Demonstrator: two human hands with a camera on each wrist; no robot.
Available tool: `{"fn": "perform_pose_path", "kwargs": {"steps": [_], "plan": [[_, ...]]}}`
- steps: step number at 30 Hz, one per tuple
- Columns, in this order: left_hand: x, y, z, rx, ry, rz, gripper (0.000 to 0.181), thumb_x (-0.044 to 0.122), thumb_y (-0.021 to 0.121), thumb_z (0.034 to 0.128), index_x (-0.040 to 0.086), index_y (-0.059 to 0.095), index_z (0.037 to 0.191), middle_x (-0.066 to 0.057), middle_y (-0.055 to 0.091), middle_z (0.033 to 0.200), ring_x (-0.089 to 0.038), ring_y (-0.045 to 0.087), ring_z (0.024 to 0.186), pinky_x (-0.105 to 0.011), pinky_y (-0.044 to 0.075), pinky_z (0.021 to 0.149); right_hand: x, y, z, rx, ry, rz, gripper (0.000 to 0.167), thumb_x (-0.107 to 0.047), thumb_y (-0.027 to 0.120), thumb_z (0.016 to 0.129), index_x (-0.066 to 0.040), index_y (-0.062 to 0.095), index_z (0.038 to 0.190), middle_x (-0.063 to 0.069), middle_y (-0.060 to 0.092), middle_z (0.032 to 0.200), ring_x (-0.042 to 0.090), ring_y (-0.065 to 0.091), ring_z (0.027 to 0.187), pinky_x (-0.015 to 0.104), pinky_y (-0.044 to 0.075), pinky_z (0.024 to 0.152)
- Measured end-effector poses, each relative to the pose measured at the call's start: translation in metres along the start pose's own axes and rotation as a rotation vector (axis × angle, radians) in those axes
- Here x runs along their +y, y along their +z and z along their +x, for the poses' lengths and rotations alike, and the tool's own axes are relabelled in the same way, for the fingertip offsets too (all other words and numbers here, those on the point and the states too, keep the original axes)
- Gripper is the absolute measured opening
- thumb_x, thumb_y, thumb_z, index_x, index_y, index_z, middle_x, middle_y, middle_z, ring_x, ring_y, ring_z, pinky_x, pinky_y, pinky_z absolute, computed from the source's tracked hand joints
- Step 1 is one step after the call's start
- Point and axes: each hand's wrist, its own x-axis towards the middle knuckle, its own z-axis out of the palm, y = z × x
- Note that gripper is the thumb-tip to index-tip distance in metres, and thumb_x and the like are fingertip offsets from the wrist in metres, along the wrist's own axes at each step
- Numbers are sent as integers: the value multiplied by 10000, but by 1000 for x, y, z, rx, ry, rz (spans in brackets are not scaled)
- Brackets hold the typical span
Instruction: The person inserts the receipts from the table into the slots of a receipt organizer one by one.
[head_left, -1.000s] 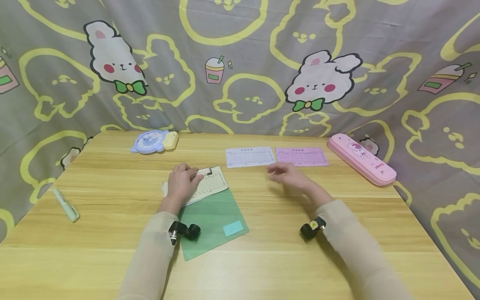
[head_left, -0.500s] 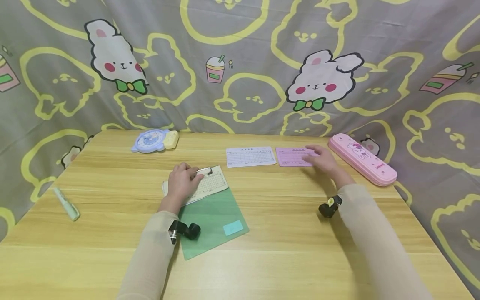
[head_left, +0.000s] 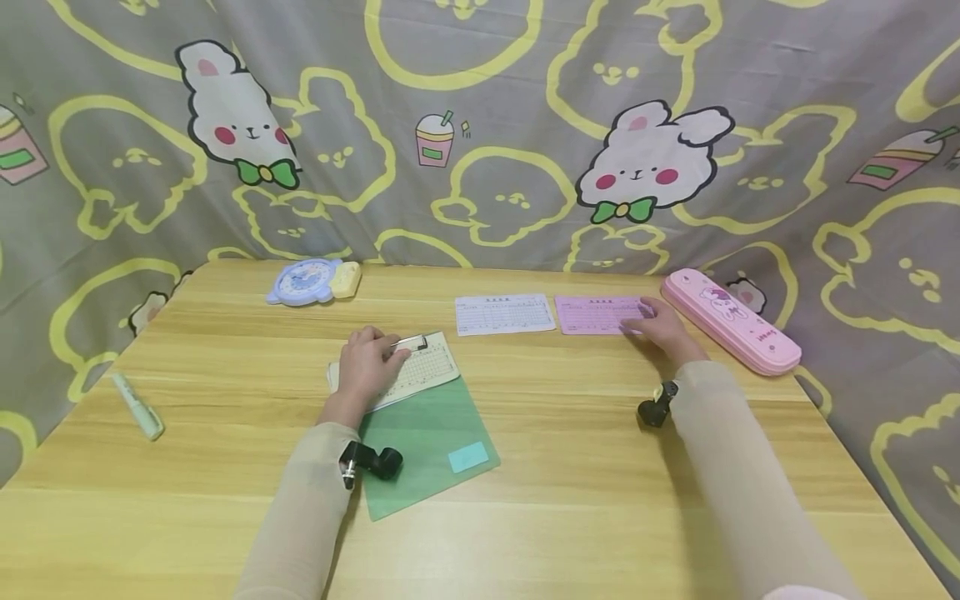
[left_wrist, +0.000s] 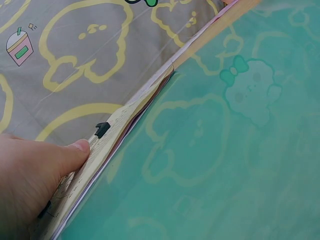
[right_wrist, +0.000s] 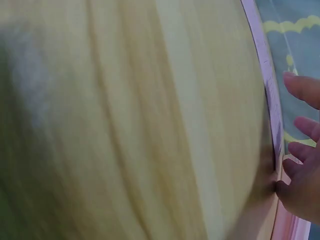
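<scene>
My left hand (head_left: 365, 364) rests on a stack of cream printed forms (head_left: 423, 371), its thumb (left_wrist: 75, 152) on the top sheet beside a thin metal bar with a black end piece (left_wrist: 102, 130). Its other fingers hide the left part of the stack. Under the forms lies a green translucent folder (head_left: 420, 442) with a light blue label (head_left: 468, 457). My right hand (head_left: 663, 327) is over the right end of a pink printed form (head_left: 596, 315), fingers spread and thumb at its near edge. A white printed form (head_left: 504, 315) lies to the left of the pink one.
A pink pencil case (head_left: 731, 321) lies just right of my right hand. A blue clock-shaped toy (head_left: 303, 282) with a yellow end is at the back left. A pale green pen (head_left: 138, 407) lies at the far left. A patterned curtain (head_left: 517, 100) hangs behind the table.
My right hand has moved right and away from me, from in front of the forms to the pink form's right end. My left hand has stayed on the cream forms.
</scene>
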Motion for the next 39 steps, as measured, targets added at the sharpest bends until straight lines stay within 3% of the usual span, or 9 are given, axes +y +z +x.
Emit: {"fn": "perform_pose_path", "kwargs": {"steps": [4,7,12,15,20,25,34,39], "plan": [[-1,1,0,21,3,-14,378,334,579,811,46,618,1053,-89,481,924,-255,391,845,-409,293,736,4,1,3,-38,16,60,836,-136,627,770,92,51,1332,280,89,1361,376,91,1240,418,65,990],[-2,2,0,28,4,-32,373,331,584,808,48,622,1048,-86,481,923,-254,391,852,-411,289,741,5,1,5,-74,31,32,873,-180,620,785,86,-9,1329,276,29,1369,374,43,1245,424,50,989],[-2,2,-1,30,-2,-56,372,329,588,806,48,623,1047,-88,476,930,-254,389,860,-415,282,750,7,-2,8,-64,10,-275,853,-309,586,800,105,58,1325,332,80,1332,450,59,1210,497,59,963],[-2,2,-1,34,-9,-69,374,323,594,802,44,619,1050,-92,475,935,-257,390,864,-416,277,761,8,-3,8,-78,39,-362,868,-389,550,805,83,51,1335,342,10,1331,479,-10,1197,539,15,940],[-3,4,0,32,-18,-93,379,317,605,795,40,615,1055,-101,478,946,-261,393,875,-414,272,780,6,-4,7,-116,115,-380,918,-498,483,806,39,-29,1346,323,-170,1319,475,-169,1174,568,-70,905],[-4,4,1,25,-29,-93,388,328,596,799,40,613,1058,-104,478,953,-262,395,874,-413,270,785,1,-4,5,-161,124,-414,936,-531,447,810,44,-71,1336,323,-210,1305,469,-207,1163,567,-88,900],[-2,2,2,24,-29,-90,378,324,598,798,42,620,1049,-118,486,954,-271,400,873,-421,277,780,1,-7,3,-174,113,-425,920,-493,474,816,67,-41,1333,330,-181,1310,465,-181,1174,554,-75,913],[-2,2,1,12,-44,-101,388,332,591,800,46,614,1060,-116,480,969,-271,396,882,-420,269,790,3,-7,2,-148,92,-439,915,-471,512,803,96,22,1328,348,-86,1320,472,-99,1191,541,-36,931]]}}
